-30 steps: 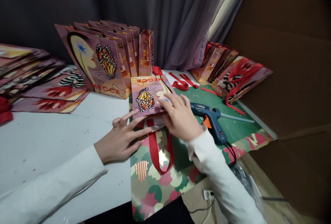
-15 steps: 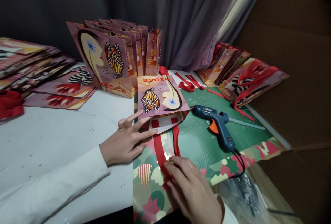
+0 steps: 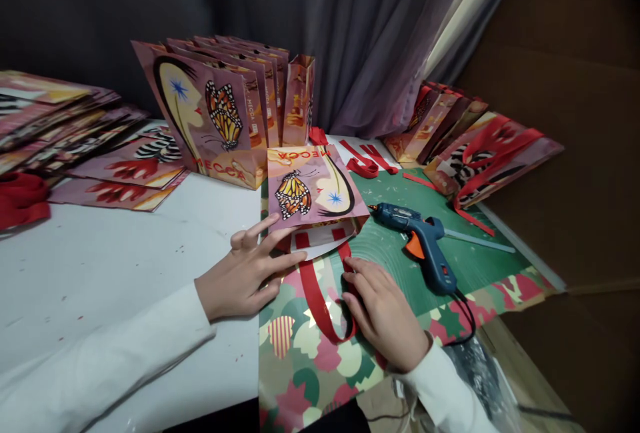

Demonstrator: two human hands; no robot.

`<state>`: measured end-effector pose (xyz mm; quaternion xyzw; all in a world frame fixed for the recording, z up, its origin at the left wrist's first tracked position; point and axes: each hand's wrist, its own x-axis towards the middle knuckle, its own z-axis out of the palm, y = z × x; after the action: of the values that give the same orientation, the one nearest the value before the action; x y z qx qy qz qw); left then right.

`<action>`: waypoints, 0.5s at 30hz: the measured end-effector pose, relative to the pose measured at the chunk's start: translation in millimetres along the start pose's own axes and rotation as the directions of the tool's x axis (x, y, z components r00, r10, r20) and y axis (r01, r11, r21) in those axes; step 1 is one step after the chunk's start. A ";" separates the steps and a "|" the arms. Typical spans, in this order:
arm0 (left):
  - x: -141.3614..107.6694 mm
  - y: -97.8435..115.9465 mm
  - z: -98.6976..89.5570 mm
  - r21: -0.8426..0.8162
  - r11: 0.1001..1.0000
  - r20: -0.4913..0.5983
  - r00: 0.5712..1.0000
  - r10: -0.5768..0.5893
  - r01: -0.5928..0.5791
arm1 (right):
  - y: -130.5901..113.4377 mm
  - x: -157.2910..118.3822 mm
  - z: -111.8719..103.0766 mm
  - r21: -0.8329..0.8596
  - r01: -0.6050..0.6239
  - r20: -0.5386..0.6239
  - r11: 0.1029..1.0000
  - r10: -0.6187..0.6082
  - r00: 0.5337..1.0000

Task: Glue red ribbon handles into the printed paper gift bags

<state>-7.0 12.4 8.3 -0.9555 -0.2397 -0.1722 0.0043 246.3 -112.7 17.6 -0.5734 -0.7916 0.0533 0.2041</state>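
Note:
A paper bag (image 3: 317, 186) with a butterfly and a face lies on a green mat, its mouth toward me. A red ribbon handle (image 3: 315, 296) loops from the mouth over patterned paper. My left hand (image 3: 245, 269) has its fingers spread, fingertips at the bag's lower left edge and mouth. My right hand (image 3: 377, 306) is at the right strand of the ribbon, fingers curled together on it; the thumb side is partly hidden. To the right of the bag lies a blue glue gun (image 3: 417, 239) with an orange trigger.
Standing bags (image 3: 220, 109) are lined up behind. Flat bags (image 3: 55, 126) are stacked at the left beside a red ribbon bundle (image 3: 23, 201). More bags with red ribbons (image 3: 493, 156) stand at the back right. The glue gun's cord (image 3: 470, 319) hangs over the table edge.
My right hand has moved up and to the right, from the lower left part of the ribbon to its right strand. The ribbon loop now shows fully. My left hand has stayed in place.

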 end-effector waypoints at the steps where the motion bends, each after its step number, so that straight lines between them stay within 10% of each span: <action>1: -0.1 0.5 0.0 0.000 1.000 0.000 1.000 -0.002 0.002 | 2.4 -1.6 -4.3 0.003 -0.002 -0.021 1.000 0.002 1.000; 4: -0.5 1.5 1.4 0.014 1.000 -0.009 1.000 -0.010 0.010 | 25.8 -9.2 -19.9 -0.040 -0.220 -0.265 0.975 0.202 0.943; 7: -1.0 1.4 3.5 0.013 1.000 -0.019 1.000 -0.008 0.009 | 68.0 -16.5 -33.5 -0.200 -0.646 -0.424 0.737 0.529 0.735; 11: -1.1 -0.3 4.7 -0.003 1.000 -0.011 1.000 -0.005 0.005 | 113.4 -14.7 -48.2 -0.289 -0.733 -0.107 0.616 0.740 0.664; 15: -0.2 -0.9 3.1 -0.004 1.000 -0.015 1.000 0.009 -0.009 | 128.6 -1.2 -70.7 0.134 -0.848 0.189 0.513 0.827 0.530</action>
<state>-6.6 13.4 5.2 -0.9552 -0.2348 -0.1800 0.0051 387.7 -81.1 40.7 -0.8555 -0.4154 0.2568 0.1721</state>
